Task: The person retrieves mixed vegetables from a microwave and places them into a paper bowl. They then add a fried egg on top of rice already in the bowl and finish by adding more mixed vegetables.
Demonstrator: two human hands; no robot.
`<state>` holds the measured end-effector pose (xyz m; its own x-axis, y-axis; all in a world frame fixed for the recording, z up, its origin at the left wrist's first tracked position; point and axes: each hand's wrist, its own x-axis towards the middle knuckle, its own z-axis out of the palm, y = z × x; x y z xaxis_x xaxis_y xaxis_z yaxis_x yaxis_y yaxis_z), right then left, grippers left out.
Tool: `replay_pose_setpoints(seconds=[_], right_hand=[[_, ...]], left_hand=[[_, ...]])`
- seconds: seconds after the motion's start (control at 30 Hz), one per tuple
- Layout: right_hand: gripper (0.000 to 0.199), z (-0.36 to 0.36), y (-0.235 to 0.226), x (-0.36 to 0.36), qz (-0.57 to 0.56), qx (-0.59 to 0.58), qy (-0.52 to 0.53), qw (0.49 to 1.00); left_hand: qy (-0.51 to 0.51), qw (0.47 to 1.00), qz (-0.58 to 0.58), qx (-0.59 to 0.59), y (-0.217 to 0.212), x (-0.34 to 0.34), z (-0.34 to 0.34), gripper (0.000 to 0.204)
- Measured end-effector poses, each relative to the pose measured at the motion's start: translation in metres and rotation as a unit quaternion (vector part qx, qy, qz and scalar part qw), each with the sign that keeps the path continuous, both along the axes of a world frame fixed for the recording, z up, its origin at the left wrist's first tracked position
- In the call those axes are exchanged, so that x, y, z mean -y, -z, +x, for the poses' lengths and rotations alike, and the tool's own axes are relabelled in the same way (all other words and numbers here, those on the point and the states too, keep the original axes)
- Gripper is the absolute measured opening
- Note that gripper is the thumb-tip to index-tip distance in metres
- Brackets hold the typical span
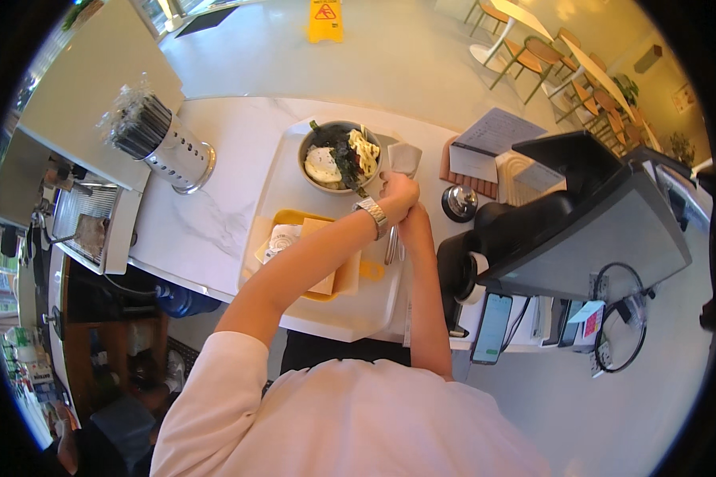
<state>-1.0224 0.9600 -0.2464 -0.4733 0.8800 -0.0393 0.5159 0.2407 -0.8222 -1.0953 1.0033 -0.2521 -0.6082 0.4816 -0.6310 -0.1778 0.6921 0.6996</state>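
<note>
A white tray (350, 306) lies on the marble counter. On it stand a bowl (340, 155) of food with egg and dark greens, a yellow plate (294, 216) with a wrapped item, and a small white cup (404, 157). My left hand (398, 193), with a metal watch on its wrist, is closed beside the bowl, near the cup. My right hand (412, 219) lies right under it, fingers hidden, by the cutlery (391, 248) on the tray. What either hand grips is not clear.
A perforated metal holder (167, 147) of wrapped utensils stands at the left. A counter bell (459, 202), papers (489, 139), a black screen and printer (565, 215) and a phone (492, 327) crowd the right. Chairs and tables stand across the floor.
</note>
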Motion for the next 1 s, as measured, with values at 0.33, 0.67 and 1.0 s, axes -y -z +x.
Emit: replay_pose_setpoints(seconds=[0.33,0.67,1.0], right_hand=[[0.033,0.001,0.027,-0.004,0.04,-0.042,0.044,0.997],[0.021,-0.013,0.024,0.001,0.226,0.157,0.085,0.958],[0.046,-0.073,-0.004,-0.042,-0.321,-0.232,0.013,0.918]], left_hand=[[0.114,0.949,-0.104,-0.274,0.014,0.0,0.022,0.059],[0.491,0.82,0.245,-0.164,-0.086,0.103,-0.026,0.033],[0.153,0.965,0.213,0.003,-0.054,0.124,-0.204,0.038]])
